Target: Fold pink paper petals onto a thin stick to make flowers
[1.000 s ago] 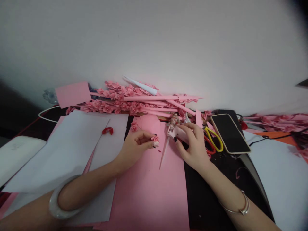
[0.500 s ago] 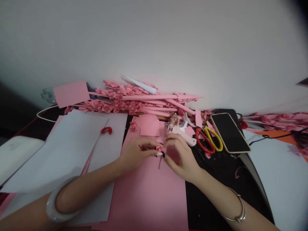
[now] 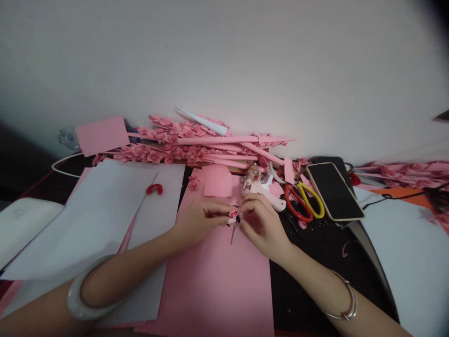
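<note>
A small pink paper flower (image 3: 233, 213) is pinched between the fingertips of my left hand (image 3: 196, 222), above a large pink paper sheet (image 3: 217, 281). From the other side, my right hand (image 3: 264, 227) is closed with thumb and finger at the flower's edge. A thin pointed stick (image 3: 233, 236) slants down from between my right fingertips; its upper part is mostly hidden, so its exact kind does not show. Another small paper flower (image 3: 192, 181) lies just beyond my left hand, beside a stack of pink paper squares (image 3: 217, 181).
A glue gun (image 3: 263, 192), red-and-yellow-handled scissors (image 3: 298, 203) and a phone (image 3: 335, 192) lie to the right. Pink paper flower stems (image 3: 168, 152) are heaped along the wall. White sheets (image 3: 94, 210) cover the left, with a red-tipped thin tool (image 3: 154, 188) on them.
Both hands stay close together at the flower, which seems slightly turned and raised between the fingertips. The whole view has shifted a little; nothing else has visibly moved.
</note>
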### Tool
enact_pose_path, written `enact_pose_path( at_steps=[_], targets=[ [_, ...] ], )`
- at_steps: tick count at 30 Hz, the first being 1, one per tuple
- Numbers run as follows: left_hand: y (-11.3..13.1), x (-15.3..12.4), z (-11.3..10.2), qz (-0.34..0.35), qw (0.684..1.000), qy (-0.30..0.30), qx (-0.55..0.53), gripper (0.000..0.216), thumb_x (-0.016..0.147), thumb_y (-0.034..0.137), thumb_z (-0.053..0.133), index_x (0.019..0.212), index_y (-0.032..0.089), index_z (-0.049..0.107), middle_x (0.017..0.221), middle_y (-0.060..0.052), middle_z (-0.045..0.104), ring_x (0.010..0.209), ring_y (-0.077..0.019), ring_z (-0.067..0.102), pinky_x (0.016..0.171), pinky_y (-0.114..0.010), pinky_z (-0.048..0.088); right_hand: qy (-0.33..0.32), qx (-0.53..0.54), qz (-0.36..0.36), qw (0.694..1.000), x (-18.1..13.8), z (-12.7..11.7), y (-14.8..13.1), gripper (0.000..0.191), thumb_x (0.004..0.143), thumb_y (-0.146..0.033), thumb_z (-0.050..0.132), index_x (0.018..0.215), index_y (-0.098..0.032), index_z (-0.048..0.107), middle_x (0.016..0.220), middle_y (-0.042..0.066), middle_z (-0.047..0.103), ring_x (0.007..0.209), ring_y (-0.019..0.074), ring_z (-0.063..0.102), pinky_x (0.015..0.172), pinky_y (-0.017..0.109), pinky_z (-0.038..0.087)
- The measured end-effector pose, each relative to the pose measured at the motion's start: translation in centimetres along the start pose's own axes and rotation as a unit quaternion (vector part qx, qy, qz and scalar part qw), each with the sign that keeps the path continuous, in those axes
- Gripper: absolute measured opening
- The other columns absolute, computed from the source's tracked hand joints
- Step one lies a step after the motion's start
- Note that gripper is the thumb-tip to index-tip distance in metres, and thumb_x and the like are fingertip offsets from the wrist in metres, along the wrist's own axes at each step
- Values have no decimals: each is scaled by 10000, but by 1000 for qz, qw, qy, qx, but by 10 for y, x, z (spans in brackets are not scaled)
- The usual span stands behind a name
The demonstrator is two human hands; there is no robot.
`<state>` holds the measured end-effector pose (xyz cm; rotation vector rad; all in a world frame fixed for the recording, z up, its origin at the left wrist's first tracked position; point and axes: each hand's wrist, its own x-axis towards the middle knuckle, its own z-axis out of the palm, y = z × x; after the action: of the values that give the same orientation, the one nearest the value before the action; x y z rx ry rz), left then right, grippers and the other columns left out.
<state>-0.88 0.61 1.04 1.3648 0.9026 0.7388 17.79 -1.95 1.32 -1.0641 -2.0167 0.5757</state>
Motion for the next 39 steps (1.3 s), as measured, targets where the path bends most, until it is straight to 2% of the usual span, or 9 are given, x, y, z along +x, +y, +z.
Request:
enact_pose_path(
  at_steps=[6, 13, 20, 23, 39],
  targets=[
    [-2, 0, 0, 7, 1000, -3, 7, 196, 736, 225, 667, 917, 206, 738, 886, -46, 736, 880, -205, 665, 816, -340, 527, -4, 0, 3, 1000, 1, 0, 1, 239, 770, -54, 523, 945, -216, 525, 989, 78, 524, 962, 225, 524, 842, 389, 444],
    [-2, -1, 0, -2, 1000, -3, -7, 189, 724, 200, 680, 904, 200, 737, 932, -51, 733, 892, -198, 667, 829, -329, 523, -2, 11, 8, 1000, 1, 0, 1, 224, 766, -48, 526, 919, -211, 528, 984, 72, 518, 955, 215, 524, 839, 375, 441],
    [-1, 0, 3, -42, 996, 13, -72, 357, 661, 143, 723, 1013, 146, 666, 958, -75, 717, 894, -183, 669, 867, -338, 517, 12, 34, 25, 999, 1, 1, 2, 237, 749, -30, 530, 903, -209, 527, 964, 61, 518, 930, 206, 523, 823, 357, 434],
    [-2, 0, 3, -40, 996, 15, -77, 406, 654, 129, 721, 1050, 141, 631, 950, -69, 705, 868, -168, 667, 848, -325, 525, 21, 41, 46, 998, 2, 1, 4, 225, 748, -27, 526, 887, -205, 527, 961, 60, 514, 891, 198, 525, 766, 330, 438],
    [-9, 0, 0, -13, 996, -9, -91, 358, 690, 210, 728, 1032, 158, 636, 930, -53, 692, 897, -178, 646, 818, -326, 532, 12, 42, 60, 997, 3, 1, 9, 232, 766, -9, 508, 893, -203, 515, 935, 57, 500, 842, 196, 499, 702, 318, 411]
  ],
)
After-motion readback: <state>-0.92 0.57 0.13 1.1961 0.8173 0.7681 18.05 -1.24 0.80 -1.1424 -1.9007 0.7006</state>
